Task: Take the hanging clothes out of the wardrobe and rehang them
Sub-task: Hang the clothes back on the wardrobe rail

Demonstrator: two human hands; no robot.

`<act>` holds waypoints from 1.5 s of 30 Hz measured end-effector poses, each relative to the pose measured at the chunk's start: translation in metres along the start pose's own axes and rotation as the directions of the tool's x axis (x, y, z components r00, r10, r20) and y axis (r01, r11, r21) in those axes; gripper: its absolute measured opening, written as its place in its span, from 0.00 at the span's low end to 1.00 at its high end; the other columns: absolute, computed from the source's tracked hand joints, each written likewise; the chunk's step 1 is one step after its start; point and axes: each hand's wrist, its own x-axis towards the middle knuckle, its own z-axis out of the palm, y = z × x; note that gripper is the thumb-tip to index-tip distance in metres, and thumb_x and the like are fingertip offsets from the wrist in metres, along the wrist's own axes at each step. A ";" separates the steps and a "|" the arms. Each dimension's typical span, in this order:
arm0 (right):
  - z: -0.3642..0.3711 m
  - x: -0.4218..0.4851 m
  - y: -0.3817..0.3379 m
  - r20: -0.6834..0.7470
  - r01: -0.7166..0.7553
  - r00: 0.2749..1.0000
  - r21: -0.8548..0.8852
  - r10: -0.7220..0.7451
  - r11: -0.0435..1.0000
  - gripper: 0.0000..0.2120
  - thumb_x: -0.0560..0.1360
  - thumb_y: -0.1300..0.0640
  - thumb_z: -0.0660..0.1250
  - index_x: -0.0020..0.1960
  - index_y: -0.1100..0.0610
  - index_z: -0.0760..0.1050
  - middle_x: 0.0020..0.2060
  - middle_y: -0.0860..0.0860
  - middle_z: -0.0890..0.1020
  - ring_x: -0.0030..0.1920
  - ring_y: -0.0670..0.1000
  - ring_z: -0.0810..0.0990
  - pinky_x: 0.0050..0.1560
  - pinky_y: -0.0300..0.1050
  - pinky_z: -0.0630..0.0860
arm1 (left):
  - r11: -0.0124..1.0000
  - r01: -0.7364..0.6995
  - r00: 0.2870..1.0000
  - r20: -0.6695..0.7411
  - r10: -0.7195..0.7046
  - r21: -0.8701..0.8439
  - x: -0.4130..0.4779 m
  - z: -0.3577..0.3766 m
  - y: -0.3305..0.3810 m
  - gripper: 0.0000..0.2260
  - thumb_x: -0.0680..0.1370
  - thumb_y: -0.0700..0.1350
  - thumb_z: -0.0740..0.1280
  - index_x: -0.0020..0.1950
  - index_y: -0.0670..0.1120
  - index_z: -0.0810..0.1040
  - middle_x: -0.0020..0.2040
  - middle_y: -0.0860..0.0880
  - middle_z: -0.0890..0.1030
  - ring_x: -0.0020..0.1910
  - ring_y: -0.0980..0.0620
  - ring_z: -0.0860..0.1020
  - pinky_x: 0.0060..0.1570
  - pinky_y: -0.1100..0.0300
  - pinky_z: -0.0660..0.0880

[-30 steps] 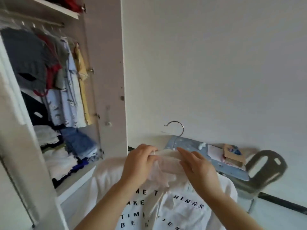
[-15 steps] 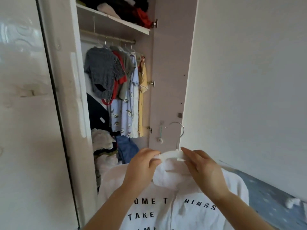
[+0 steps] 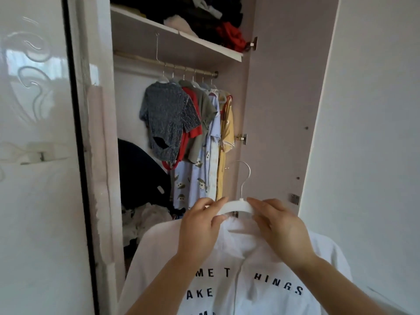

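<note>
Gripping the white hanger (image 3: pixel 236 206) at either side of its neck, the left hand (image 3: pixel 200 226) and right hand (image 3: pixel 280 226) were both closed on it, thumbs under and fingers over. Its bar ran left to right, level, with the metal hook (image 3: pixel 244 176) standing upright and curling left toward the wardrobe. A white shirt (image 3: pixel 261 280) with dark lettering hung on it, front toward the camera, below the hands. Beyond, the open wardrobe (image 3: pixel 272 110) held clothes (image 3: pixel 181 123) hanging on the rail (image 3: pixel 141 59), bunched at its right end.
</note>
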 end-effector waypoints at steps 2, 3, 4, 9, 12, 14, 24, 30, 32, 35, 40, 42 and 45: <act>0.031 0.026 0.017 0.027 0.016 0.999 0.010 -0.016 1.000 0.20 0.65 0.63 0.74 0.56 0.50 0.79 0.42 0.48 0.81 0.30 0.49 0.79 0.26 0.35 0.68 | 1.000 0.015 1.000 -0.028 -0.015 0.018 0.025 0.017 -0.024 0.16 0.72 0.49 0.67 0.60 0.52 0.79 0.46 0.52 0.77 0.40 0.53 0.78 0.39 0.61 0.75; 0.047 0.040 0.025 0.040 0.017 0.999 0.025 -0.018 1.000 0.20 0.67 0.63 0.73 0.57 0.49 0.79 0.44 0.48 0.81 0.32 0.51 0.80 0.27 0.37 0.69 | 0.999 0.032 0.999 -0.042 -0.031 0.030 0.039 0.025 -0.036 0.16 0.72 0.47 0.68 0.60 0.52 0.79 0.47 0.51 0.77 0.41 0.52 0.78 0.40 0.60 0.76; 0.063 0.054 0.034 0.052 0.016 0.998 0.040 -0.018 0.999 0.20 0.69 0.61 0.72 0.58 0.48 0.78 0.45 0.48 0.81 0.33 0.52 0.81 0.27 0.39 0.70 | 0.998 0.046 0.997 -0.057 -0.044 0.050 0.053 0.034 -0.048 0.17 0.72 0.45 0.69 0.61 0.52 0.79 0.47 0.51 0.77 0.42 0.51 0.78 0.41 0.59 0.75; 0.138 0.131 0.076 0.038 0.121 0.991 0.087 -0.125 0.989 0.22 0.67 0.59 0.75 0.59 0.48 0.77 0.45 0.47 0.81 0.31 0.51 0.80 0.23 0.38 0.67 | 0.983 0.091 0.993 -0.094 -0.077 0.158 0.126 0.066 -0.104 0.17 0.71 0.46 0.66 0.60 0.50 0.79 0.47 0.50 0.77 0.41 0.48 0.78 0.41 0.52 0.77; 0.181 0.180 0.094 0.021 0.168 0.985 0.150 -0.173 0.974 0.22 0.68 0.59 0.74 0.61 0.47 0.76 0.44 0.47 0.79 0.34 0.51 0.80 0.26 0.37 0.66 | 0.969 0.100 0.987 -0.143 -0.068 0.226 0.169 0.076 -0.135 0.17 0.71 0.46 0.67 0.60 0.49 0.80 0.47 0.49 0.78 0.41 0.48 0.78 0.42 0.51 0.78; 0.209 0.211 0.099 -0.021 0.230 0.973 0.165 -0.230 0.959 0.25 0.65 0.60 0.76 0.60 0.49 0.76 0.42 0.48 0.79 0.33 0.50 0.80 0.24 0.37 0.67 | 0.962 0.112 0.983 -0.167 -0.071 0.251 0.195 0.079 -0.157 0.17 0.72 0.44 0.68 0.61 0.49 0.79 0.49 0.49 0.78 0.44 0.48 0.78 0.45 0.48 0.77; 0.345 0.354 0.098 -0.188 0.431 0.889 0.037 -0.418 0.901 0.30 0.60 0.61 0.77 0.61 0.53 0.77 0.36 0.50 0.79 0.28 0.54 0.78 0.21 0.40 0.70 | 0.919 0.083 0.971 -0.237 0.011 0.385 0.314 0.068 -0.292 0.16 0.74 0.40 0.67 0.61 0.47 0.79 0.49 0.47 0.78 0.44 0.48 0.78 0.46 0.54 0.78; 0.401 0.466 0.056 -0.280 0.484 0.843 0.020 -0.460 0.875 0.20 0.62 0.55 0.75 0.54 0.52 0.80 0.30 0.50 0.77 0.28 0.55 0.77 0.22 0.41 0.69 | 0.886 0.111 0.957 -0.289 0.027 0.450 0.402 0.027 -0.383 0.18 0.78 0.41 0.65 0.67 0.52 0.73 0.51 0.53 0.73 0.48 0.55 0.73 0.46 0.66 0.66; 0.416 0.501 0.039 -0.265 0.470 0.848 -0.022 -0.459 0.882 0.21 0.59 0.53 0.79 0.52 0.50 0.81 0.30 0.50 0.77 0.29 0.54 0.78 0.20 0.39 0.63 | 0.870 0.116 0.952 -0.304 0.041 0.480 0.431 0.014 -0.410 0.18 0.78 0.41 0.63 0.68 0.52 0.72 0.52 0.51 0.74 0.49 0.53 0.74 0.48 0.62 0.69; 0.431 0.551 0.017 -0.247 0.456 0.859 -0.027 -0.448 0.889 0.16 0.69 0.52 0.72 0.56 0.50 0.78 0.38 0.52 0.78 0.37 0.57 0.79 0.26 0.41 0.64 | 0.832 0.135 0.941 -0.333 0.063 0.539 0.474 -0.001 -0.442 0.19 0.79 0.40 0.62 0.69 0.51 0.70 0.54 0.47 0.76 0.51 0.47 0.75 0.52 0.53 0.72; 0.457 0.624 -0.011 -0.135 0.402 0.900 -0.109 -0.414 0.909 0.14 0.79 0.54 0.57 0.64 0.50 0.68 0.51 0.52 0.72 0.51 0.55 0.75 0.34 0.42 0.64 | 0.684 0.244 0.941 -0.339 0.005 0.687 0.526 -0.013 -0.485 0.23 0.80 0.41 0.56 0.75 0.51 0.58 0.66 0.51 0.71 0.64 0.51 0.67 0.67 0.53 0.60; 0.462 0.649 -0.019 -0.097 0.381 0.912 -0.155 -0.398 0.912 0.11 0.77 0.58 0.59 0.60 0.54 0.69 0.46 0.52 0.68 0.48 0.55 0.73 0.31 0.42 0.63 | 0.670 0.227 0.950 -0.312 0.008 0.707 0.540 -0.015 -0.495 0.24 0.80 0.41 0.56 0.75 0.51 0.56 0.69 0.52 0.67 0.68 0.53 0.64 0.70 0.54 0.55; 0.462 0.685 -0.027 -0.051 0.329 0.937 -0.201 -0.345 0.923 0.11 0.76 0.61 0.61 0.58 0.56 0.70 0.45 0.53 0.67 0.46 0.56 0.75 0.35 0.45 0.66 | 0.637 0.222 0.954 -0.299 0.014 0.738 0.555 -0.017 -0.502 0.23 0.79 0.39 0.58 0.73 0.50 0.60 0.67 0.51 0.68 0.66 0.51 0.66 0.68 0.58 0.55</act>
